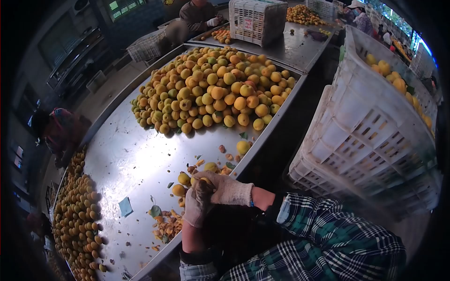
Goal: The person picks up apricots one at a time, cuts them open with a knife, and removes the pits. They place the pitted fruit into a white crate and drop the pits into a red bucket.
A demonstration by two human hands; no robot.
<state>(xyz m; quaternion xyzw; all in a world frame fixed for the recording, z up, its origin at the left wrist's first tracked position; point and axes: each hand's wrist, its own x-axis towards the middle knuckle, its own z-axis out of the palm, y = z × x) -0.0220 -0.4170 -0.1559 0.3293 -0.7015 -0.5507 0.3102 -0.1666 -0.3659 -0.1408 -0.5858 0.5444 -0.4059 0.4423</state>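
Note:
Both my hands wear pale, stained work gloves and meet over the near edge of the metal table. My left hand [196,204] is closed, its fingers up against those of my right hand [229,188]. My right hand is closed too, reaching in from the right. A yellow apricot [205,181] shows partly between the gloved fingers, which hide most of it. Loose apricots [178,190] lie just beyond my left hand. Beside it is a heap of torn apricot pieces [167,226] with some leaves.
A large apricot pile [211,89] covers the far part of the metal table [122,164]; another pile [77,215] lines its left side. Stacked white crates [356,136] stand close on my right. A blue scrap [125,206] lies on the table. Other people work around it.

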